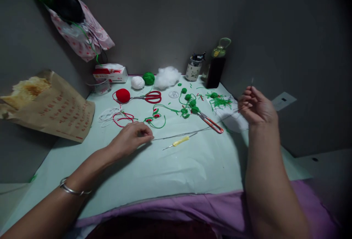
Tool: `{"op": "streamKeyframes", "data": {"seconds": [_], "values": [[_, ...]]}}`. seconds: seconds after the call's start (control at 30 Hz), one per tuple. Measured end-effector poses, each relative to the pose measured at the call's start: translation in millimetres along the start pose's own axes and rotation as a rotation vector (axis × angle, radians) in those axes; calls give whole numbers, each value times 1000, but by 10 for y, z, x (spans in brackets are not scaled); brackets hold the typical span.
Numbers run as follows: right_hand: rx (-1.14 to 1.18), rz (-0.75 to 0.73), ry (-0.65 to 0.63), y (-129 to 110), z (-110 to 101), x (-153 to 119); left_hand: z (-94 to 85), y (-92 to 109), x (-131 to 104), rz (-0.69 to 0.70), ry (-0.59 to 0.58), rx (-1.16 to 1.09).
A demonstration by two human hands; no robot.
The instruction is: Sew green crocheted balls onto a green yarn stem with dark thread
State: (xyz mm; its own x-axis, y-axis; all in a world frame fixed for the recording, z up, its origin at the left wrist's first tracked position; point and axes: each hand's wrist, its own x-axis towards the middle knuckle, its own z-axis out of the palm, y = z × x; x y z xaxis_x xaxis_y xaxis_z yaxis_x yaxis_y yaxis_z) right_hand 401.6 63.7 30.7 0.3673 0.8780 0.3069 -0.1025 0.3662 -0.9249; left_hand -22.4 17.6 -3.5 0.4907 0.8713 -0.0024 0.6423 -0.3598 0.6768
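My left hand [134,136] is closed in a pinch low over the table, on one end of a dark thread [176,135]. The thread runs rightward in more than one strand toward my right hand [257,105], raised with its fingers closed. From those fingertips a thin, needle-like tip [252,81] points up, faint against the wall. Under the thread lies a crochet hook [180,141] with a yellow grip. Orange-handled thread snips [210,122] rest beyond the thread. Small red, white and green crocheted pieces [156,113] and several green crocheted balls [192,103] lie farther back.
Red scissors [153,97] lie beside a red yarn ball [123,95]. White yarn [138,82], green yarn [148,78], and stuffing [167,77] sit at the back. A jar [193,71] and bottle [221,50] stand near a phone [215,72]. A paper bag [63,110] is left.
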Motion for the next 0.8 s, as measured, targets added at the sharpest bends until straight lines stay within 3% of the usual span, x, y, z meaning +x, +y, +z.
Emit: {"op": "streamKeyframes", "data": {"seconds": [0.1, 0.23, 0.53, 0.7, 0.8], "values": [[177, 211, 2, 8, 16, -5, 139, 60, 51, 96, -23, 102], [340, 357, 19, 3, 30, -31, 313, 134, 136, 153, 5, 254], [527, 419, 45, -18, 64, -74, 363, 301, 248, 200, -38, 486], [543, 418, 58, -5, 55, -66, 384, 319, 299, 149, -41, 430], [542, 401, 80, 20, 12, -46, 302, 260, 269, 117, -33, 366]]}}
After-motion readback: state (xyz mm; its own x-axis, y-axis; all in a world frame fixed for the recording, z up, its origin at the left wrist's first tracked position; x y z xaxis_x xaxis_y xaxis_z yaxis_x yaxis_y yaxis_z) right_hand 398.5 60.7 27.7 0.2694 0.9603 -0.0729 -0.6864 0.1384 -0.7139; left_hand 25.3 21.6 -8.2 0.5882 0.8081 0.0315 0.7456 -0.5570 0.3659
